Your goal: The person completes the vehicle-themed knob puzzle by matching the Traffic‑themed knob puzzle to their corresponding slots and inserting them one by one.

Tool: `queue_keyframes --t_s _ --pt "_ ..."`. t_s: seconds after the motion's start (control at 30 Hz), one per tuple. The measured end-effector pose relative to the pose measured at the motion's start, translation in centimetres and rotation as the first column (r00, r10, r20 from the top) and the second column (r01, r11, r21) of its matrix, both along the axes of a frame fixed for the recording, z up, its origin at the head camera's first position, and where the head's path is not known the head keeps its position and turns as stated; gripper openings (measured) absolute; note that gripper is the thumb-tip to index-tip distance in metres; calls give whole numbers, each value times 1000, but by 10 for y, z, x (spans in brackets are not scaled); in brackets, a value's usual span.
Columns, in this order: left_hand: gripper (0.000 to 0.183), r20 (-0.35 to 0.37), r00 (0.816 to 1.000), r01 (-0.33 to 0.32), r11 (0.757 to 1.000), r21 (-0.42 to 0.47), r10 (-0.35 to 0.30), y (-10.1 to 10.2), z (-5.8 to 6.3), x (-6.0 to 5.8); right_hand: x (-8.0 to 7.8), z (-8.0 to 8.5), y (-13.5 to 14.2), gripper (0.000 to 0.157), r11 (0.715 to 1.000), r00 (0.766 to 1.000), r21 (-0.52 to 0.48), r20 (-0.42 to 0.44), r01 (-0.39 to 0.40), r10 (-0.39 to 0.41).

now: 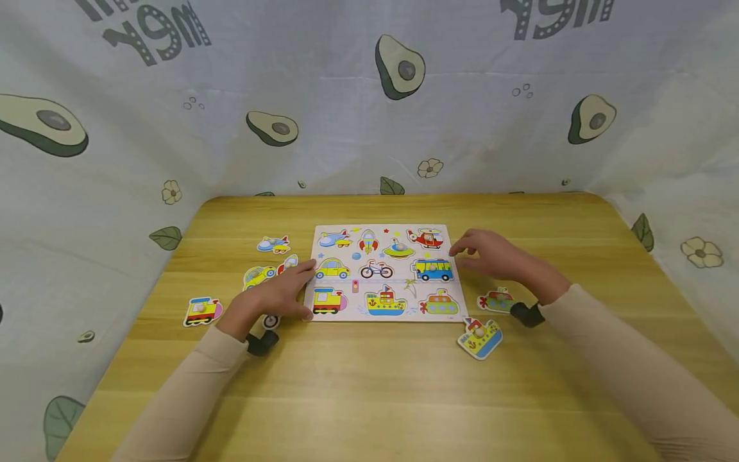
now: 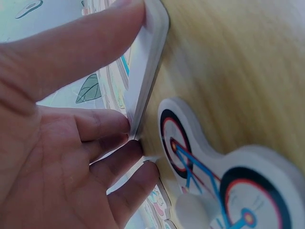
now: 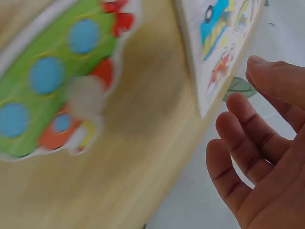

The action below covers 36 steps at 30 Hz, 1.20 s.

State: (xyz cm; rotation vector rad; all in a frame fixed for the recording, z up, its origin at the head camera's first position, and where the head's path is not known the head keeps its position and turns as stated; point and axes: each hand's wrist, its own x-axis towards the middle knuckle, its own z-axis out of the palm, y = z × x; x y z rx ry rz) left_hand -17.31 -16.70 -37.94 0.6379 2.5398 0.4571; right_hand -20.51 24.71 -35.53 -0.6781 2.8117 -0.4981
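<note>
A white wooden knob puzzle board (image 1: 356, 256) printed with vehicles lies mid-table. Knobbed bus (image 1: 433, 270), helicopter (image 1: 426, 238) and flying-saucer (image 1: 399, 248) pieces sit on their spots. My left hand (image 1: 281, 292) rests at the board's left edge, its thumb on the near corner and fingertips along the side. Beside that hand lies a bicycle piece (image 2: 224, 167), partly covered in the head view. Off the board's right edge my right hand (image 1: 492, 258) hovers with loosely bent fingers, holding nothing. A green submarine piece (image 3: 52, 81) lies below its wrist.
Left of the board are loose airplane (image 1: 274, 244), car (image 1: 256, 276), rocket (image 1: 288, 262) and train (image 1: 202, 311) pieces. A boat piece (image 1: 480, 339) lies by the near right corner. Behind the wooden table (image 1: 369, 385) hangs an avocado-print cloth (image 1: 335, 83).
</note>
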Motion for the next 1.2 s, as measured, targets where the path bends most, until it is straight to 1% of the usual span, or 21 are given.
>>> queue_keyframes --t_s 0.13,0.23,0.37,0.47,0.53,0.6,0.63,0.73,0.83,0.97,1.07,1.2 --pt "90 -1 1000 -3 1000 0 3 -1 -1 0 17 -4 18 20 1000 1000 -17 -9 4 -4" --pt "91 -3 1000 -1 1000 3 1 -2 -2 0 29 -6 29 19 999 1000 -36 0 15 -15" --pt "91 -2 1000 0 1000 3 0 -2 -4 1 43 -11 45 17 998 999 -66 -31 23 -25" --pt "91 -3 1000 1 1000 0 -1 -2 -4 1 52 -18 60 16 996 994 -91 -106 8 -18" --pt "91 -4 1000 2 1000 -1 -2 -2 -4 1 57 -23 70 15 994 985 -110 -172 -6 -13" --pt "91 -4 1000 1 1000 0 -1 -2 -4 1 61 -28 78 16 992 976 -127 -219 -17 -11" --pt "91 -4 1000 0 1000 0 0 -2 -4 0 62 -30 81 17 991 975 -132 -222 -14 -16" --pt "91 -2 1000 -4 1000 2 4 -2 -4 -1 63 -34 84 18 990 982 -144 -184 3 -30" --pt "91 0 1000 -5 1000 7 5 -2 -3 -1 64 -39 84 18 987 986 -159 -162 2 -28" --pt "90 1 1000 -2 1000 10 2 -3 -3 0 64 -45 82 17 985 980 -171 -197 -18 -16" --pt "90 5 1000 -2 1000 10 2 -3 -3 1 63 -45 80 16 988 985 -152 -167 10 -35" --pt "90 3 1000 -1 1000 14 1 -2 -2 1 63 -42 77 16 992 992 -109 -105 64 -75"
